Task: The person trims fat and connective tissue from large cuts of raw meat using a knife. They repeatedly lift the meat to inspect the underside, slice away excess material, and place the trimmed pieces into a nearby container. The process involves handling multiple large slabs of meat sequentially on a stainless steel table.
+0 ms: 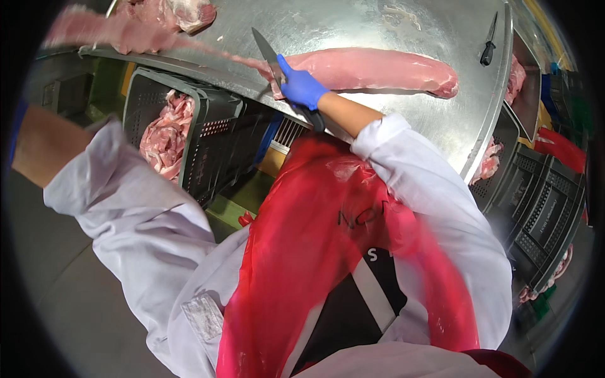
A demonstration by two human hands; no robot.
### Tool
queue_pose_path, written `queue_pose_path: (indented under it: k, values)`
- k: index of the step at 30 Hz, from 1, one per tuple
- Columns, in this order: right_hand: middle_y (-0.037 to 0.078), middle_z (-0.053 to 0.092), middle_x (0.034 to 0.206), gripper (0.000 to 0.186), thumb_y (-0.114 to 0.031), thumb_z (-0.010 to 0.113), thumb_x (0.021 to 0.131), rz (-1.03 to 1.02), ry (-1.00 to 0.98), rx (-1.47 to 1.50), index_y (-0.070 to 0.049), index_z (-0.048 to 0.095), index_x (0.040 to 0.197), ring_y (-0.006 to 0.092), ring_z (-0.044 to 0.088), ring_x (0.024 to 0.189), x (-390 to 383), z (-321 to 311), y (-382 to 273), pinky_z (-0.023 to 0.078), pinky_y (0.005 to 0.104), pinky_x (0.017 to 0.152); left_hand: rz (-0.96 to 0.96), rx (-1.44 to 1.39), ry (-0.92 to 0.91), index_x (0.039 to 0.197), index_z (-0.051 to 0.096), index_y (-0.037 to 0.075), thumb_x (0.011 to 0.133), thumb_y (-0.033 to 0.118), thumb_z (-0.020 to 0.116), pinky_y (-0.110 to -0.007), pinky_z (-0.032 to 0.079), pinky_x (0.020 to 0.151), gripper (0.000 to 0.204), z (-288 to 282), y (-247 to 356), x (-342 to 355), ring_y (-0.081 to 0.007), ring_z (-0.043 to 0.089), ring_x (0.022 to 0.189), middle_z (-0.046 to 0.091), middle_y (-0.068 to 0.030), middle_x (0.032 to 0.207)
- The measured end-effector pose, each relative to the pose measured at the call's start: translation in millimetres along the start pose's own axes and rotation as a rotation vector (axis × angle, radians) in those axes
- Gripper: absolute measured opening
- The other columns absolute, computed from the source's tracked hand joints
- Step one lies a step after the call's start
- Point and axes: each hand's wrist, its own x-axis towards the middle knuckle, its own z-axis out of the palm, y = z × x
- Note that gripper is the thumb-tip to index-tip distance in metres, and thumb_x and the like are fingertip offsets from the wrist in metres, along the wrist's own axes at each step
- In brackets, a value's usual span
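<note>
My right hand point(304, 89), in a blue glove, is closed around a knife point(265, 48). The blade points up and to the left, and the black handle shows below my palm. It rests at the left end of a long pink meat loin point(372, 68) lying across the metal table. From that end a strip of meat point(126, 34), blurred by motion, stretches to the upper left past the table edge. Only a sliver of blue glove shows of my left hand point(17, 129) at the left rim; its fingers are out of sight.
A grey crate point(200, 110) of meat pieces point(167, 135) stands below the table edge. More meat point(189, 14) lies at the table's far left. A second knife point(490, 44) lies at the right of the metal table point(441, 129). Dark crates point(542, 214) stand at right.
</note>
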Motion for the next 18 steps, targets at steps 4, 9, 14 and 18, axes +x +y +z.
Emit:
queue_pose_path:
  k: [4,9,14,18]
  values:
    - [0.024,0.066,0.079,0.075,-0.018,0.048,0.098,-0.049,-0.169,0.033,-0.022,0.010,0.163,0.0343,0.066,0.062,-84,-15,-10,0.054,0.0433,0.065,0.037,0.258,0.162,0.092,0.063,0.000,0.094,0.014,0.056,-0.032,0.050,0.070,0.016,-88,46,-16,-0.0144,0.055,0.072,0.059,-0.0054,0.081]
    - [0.017,0.069,0.085,0.082,-0.011,0.055,0.091,-0.319,-0.220,-0.058,-0.027,0.018,0.162,0.0264,0.067,0.070,-154,-62,28,0.055,0.0370,0.078,0.097,0.446,0.301,0.090,0.062,-0.001,0.094,0.013,0.054,-0.034,0.051,0.072,0.016,-191,100,-30,-0.0153,0.055,0.072,0.058,-0.0059,0.080]
    - [0.007,0.064,0.077,0.079,-0.015,0.058,0.095,0.023,0.168,0.234,-0.029,0.018,0.162,0.0108,0.057,0.056,-209,-126,79,0.052,0.0288,0.056,0.071,0.564,0.318,0.087,0.061,-0.001,0.094,0.012,0.053,-0.035,0.051,0.073,0.017,-286,130,-61,-0.0161,0.055,0.073,0.057,-0.0063,0.080]
    - [0.006,0.066,0.087,0.081,-0.005,0.055,0.095,0.117,0.626,0.614,-0.025,0.016,0.163,0.0091,0.059,0.062,-245,-156,134,0.051,0.0276,0.054,-0.645,1.185,0.263,0.101,0.064,-0.005,0.090,0.020,0.063,-0.038,0.052,0.082,0.028,-316,77,-103,-0.0237,0.063,0.084,0.066,-0.0127,0.092]
